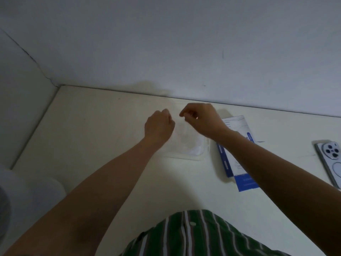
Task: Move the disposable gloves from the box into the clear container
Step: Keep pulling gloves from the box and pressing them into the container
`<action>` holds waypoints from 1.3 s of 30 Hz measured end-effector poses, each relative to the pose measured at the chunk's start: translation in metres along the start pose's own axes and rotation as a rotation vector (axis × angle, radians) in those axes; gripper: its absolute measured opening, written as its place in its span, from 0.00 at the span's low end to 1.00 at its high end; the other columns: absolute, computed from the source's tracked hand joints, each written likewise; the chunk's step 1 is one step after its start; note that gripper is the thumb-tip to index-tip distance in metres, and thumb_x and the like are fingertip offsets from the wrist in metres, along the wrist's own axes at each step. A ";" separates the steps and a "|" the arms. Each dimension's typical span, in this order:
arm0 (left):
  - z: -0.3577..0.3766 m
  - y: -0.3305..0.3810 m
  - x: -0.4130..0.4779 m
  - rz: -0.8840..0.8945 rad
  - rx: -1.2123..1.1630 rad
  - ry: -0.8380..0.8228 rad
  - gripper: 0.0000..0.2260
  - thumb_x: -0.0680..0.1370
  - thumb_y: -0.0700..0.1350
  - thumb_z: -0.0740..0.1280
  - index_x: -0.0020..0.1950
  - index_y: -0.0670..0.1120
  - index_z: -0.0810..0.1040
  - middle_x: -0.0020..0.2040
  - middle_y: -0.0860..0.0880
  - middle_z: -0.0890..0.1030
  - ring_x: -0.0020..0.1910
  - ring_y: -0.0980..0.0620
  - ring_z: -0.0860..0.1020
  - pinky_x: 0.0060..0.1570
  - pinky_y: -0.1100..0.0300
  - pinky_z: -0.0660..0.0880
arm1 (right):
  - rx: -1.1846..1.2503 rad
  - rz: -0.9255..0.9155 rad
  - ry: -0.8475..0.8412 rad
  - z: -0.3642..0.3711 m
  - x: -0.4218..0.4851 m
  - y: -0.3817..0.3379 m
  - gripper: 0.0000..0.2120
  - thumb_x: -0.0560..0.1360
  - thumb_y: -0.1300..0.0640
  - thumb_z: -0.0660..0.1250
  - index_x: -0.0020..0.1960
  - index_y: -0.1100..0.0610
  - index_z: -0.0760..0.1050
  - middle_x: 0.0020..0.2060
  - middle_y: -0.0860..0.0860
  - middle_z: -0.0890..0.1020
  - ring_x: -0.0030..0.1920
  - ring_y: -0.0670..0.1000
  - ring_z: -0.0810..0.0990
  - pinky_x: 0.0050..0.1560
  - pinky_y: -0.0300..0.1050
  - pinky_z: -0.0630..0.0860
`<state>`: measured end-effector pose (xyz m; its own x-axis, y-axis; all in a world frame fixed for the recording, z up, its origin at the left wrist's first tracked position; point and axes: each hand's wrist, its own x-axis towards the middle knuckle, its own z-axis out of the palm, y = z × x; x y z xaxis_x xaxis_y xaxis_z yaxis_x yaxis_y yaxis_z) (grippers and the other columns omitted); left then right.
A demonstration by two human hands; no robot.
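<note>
Item count from my position:
- hands: two, my left hand (159, 124) and my right hand (201, 119)
- clear container (186, 145): one
- box (238, 157), blue and white: one
- phone (330, 159): one
- striped shirt (199, 235): one
- gloves (194, 150): clear film, too faint for me to count

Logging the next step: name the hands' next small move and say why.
Probably lower the glove into the clear container and let go. The right hand pinches the thin film above the container, the left hand curled beside it; the box lies apart to the right.
</note>
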<state>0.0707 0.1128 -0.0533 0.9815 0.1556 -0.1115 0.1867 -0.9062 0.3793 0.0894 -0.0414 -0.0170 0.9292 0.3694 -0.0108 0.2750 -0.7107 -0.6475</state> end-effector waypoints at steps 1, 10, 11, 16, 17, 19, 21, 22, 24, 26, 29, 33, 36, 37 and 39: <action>-0.004 0.013 -0.002 0.023 -0.058 0.043 0.07 0.78 0.45 0.61 0.51 0.45 0.76 0.44 0.48 0.77 0.43 0.48 0.75 0.41 0.57 0.68 | 0.040 0.024 0.080 -0.009 -0.004 0.009 0.09 0.75 0.59 0.63 0.48 0.52 0.82 0.38 0.48 0.84 0.38 0.49 0.81 0.45 0.48 0.79; 0.016 0.131 -0.038 0.373 -0.270 -0.112 0.03 0.78 0.43 0.64 0.50 0.48 0.75 0.40 0.51 0.77 0.39 0.50 0.77 0.39 0.58 0.72 | -0.199 0.404 -0.010 -0.052 -0.081 0.119 0.08 0.78 0.58 0.64 0.53 0.53 0.80 0.48 0.50 0.82 0.43 0.49 0.80 0.45 0.43 0.78; 0.024 0.138 -0.040 0.385 -0.252 -0.171 0.04 0.78 0.43 0.64 0.51 0.47 0.74 0.42 0.50 0.78 0.41 0.50 0.77 0.40 0.57 0.74 | -0.208 0.424 -0.041 -0.050 -0.089 0.124 0.08 0.78 0.58 0.64 0.55 0.53 0.80 0.48 0.50 0.80 0.44 0.49 0.80 0.44 0.41 0.77; 0.064 0.152 -0.046 0.318 -0.132 -0.366 0.13 0.80 0.47 0.62 0.63 0.45 0.70 0.58 0.45 0.75 0.48 0.50 0.76 0.43 0.59 0.71 | -0.211 0.412 -0.065 -0.036 -0.107 0.132 0.13 0.81 0.52 0.58 0.60 0.53 0.78 0.46 0.52 0.79 0.42 0.52 0.81 0.44 0.44 0.80; 0.071 0.154 -0.046 0.297 -0.117 -0.394 0.16 0.80 0.49 0.62 0.64 0.44 0.69 0.60 0.44 0.73 0.49 0.49 0.75 0.43 0.59 0.70 | -0.217 0.408 -0.057 -0.035 -0.109 0.134 0.14 0.81 0.52 0.58 0.62 0.53 0.77 0.47 0.53 0.80 0.43 0.53 0.82 0.45 0.46 0.81; 0.080 0.151 -0.047 0.250 -0.109 -0.447 0.19 0.79 0.51 0.63 0.66 0.43 0.67 0.62 0.43 0.72 0.48 0.50 0.74 0.43 0.59 0.69 | -0.226 0.409 -0.066 -0.031 -0.110 0.134 0.15 0.81 0.53 0.59 0.67 0.50 0.73 0.48 0.54 0.82 0.44 0.54 0.82 0.47 0.49 0.81; 0.087 0.152 -0.049 0.227 -0.111 -0.476 0.23 0.78 0.52 0.66 0.67 0.42 0.65 0.63 0.44 0.70 0.47 0.50 0.72 0.44 0.59 0.68 | -0.240 0.433 -0.089 -0.028 -0.111 0.138 0.14 0.80 0.52 0.62 0.64 0.50 0.75 0.47 0.53 0.82 0.43 0.53 0.82 0.47 0.48 0.81; 0.089 0.151 -0.049 0.229 -0.105 -0.475 0.24 0.77 0.51 0.68 0.67 0.42 0.64 0.63 0.44 0.69 0.49 0.49 0.73 0.45 0.59 0.69 | -0.239 0.443 -0.078 -0.026 -0.112 0.140 0.12 0.79 0.51 0.63 0.61 0.51 0.77 0.46 0.52 0.83 0.42 0.52 0.82 0.47 0.48 0.81; 0.091 0.151 -0.048 0.238 -0.099 -0.469 0.26 0.74 0.50 0.71 0.67 0.43 0.64 0.63 0.44 0.69 0.53 0.47 0.74 0.48 0.59 0.70 | -0.197 0.450 -0.028 -0.023 -0.111 0.145 0.08 0.77 0.51 0.66 0.54 0.52 0.80 0.45 0.50 0.83 0.40 0.49 0.80 0.44 0.44 0.79; 0.093 0.151 -0.047 0.244 -0.087 -0.474 0.29 0.71 0.48 0.74 0.66 0.42 0.64 0.63 0.44 0.69 0.55 0.47 0.74 0.50 0.58 0.71 | -0.105 0.446 0.031 -0.023 -0.110 0.149 0.06 0.77 0.52 0.68 0.49 0.53 0.79 0.42 0.48 0.81 0.37 0.45 0.77 0.39 0.37 0.73; 0.095 0.153 -0.045 0.259 -0.047 -0.474 0.33 0.68 0.47 0.77 0.66 0.42 0.64 0.63 0.44 0.70 0.57 0.46 0.74 0.53 0.56 0.73 | 0.149 0.407 0.162 -0.037 -0.107 0.149 0.03 0.77 0.55 0.69 0.46 0.54 0.76 0.41 0.48 0.77 0.39 0.44 0.75 0.39 0.31 0.69; 0.096 0.159 -0.042 0.240 -0.022 -0.474 0.36 0.69 0.48 0.77 0.69 0.41 0.62 0.65 0.43 0.68 0.60 0.46 0.73 0.54 0.56 0.72 | 0.465 0.401 0.272 -0.057 -0.111 0.151 0.03 0.78 0.57 0.66 0.46 0.54 0.74 0.45 0.52 0.81 0.44 0.50 0.81 0.42 0.37 0.78; 0.099 0.160 -0.043 0.253 0.018 -0.461 0.37 0.68 0.49 0.77 0.69 0.40 0.61 0.65 0.43 0.68 0.59 0.46 0.74 0.53 0.57 0.72 | 0.488 0.494 0.252 -0.057 -0.119 0.157 0.08 0.79 0.51 0.65 0.53 0.55 0.73 0.47 0.51 0.82 0.45 0.52 0.83 0.47 0.45 0.80; 0.099 0.159 -0.044 0.261 0.026 -0.455 0.37 0.68 0.49 0.77 0.69 0.40 0.61 0.65 0.43 0.68 0.59 0.45 0.74 0.53 0.57 0.72 | 0.476 0.546 0.215 -0.056 -0.121 0.158 0.12 0.78 0.49 0.66 0.55 0.55 0.72 0.48 0.50 0.81 0.45 0.52 0.83 0.47 0.46 0.81; 0.100 0.158 -0.044 0.271 0.027 -0.450 0.35 0.69 0.48 0.77 0.68 0.40 0.62 0.65 0.43 0.68 0.59 0.45 0.74 0.52 0.57 0.72 | 0.414 0.640 0.126 -0.055 -0.120 0.159 0.14 0.75 0.49 0.69 0.54 0.57 0.72 0.46 0.51 0.81 0.44 0.52 0.83 0.47 0.47 0.81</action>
<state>0.0525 -0.0763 -0.0805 0.8784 -0.2643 -0.3982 -0.0780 -0.9012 0.4263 0.0349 -0.2319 -0.0773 0.9041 -0.1264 -0.4081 -0.4167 -0.4719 -0.7770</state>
